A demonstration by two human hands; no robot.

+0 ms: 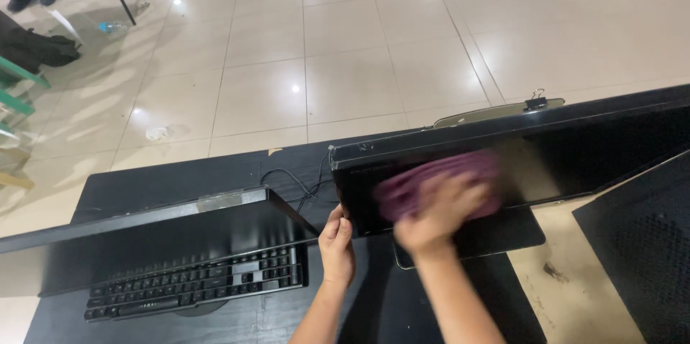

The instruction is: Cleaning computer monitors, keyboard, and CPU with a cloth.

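My right hand (438, 214), blurred with motion, presses a purple cloth (431, 180) flat against the dark screen of a black monitor (589, 146) on the right of the desk. My left hand (336, 243) grips the monitor's lower left corner, fingers curled around its edge. The monitor stands on a flat black base (503, 232).
A second black monitor (165, 243) stands at the left with a black keyboard (194, 290) under it. Cables (298, 182) run between the monitors on the black desk (144, 186). A black computer case (640, 243) sits at the right. Tiled floor lies beyond.
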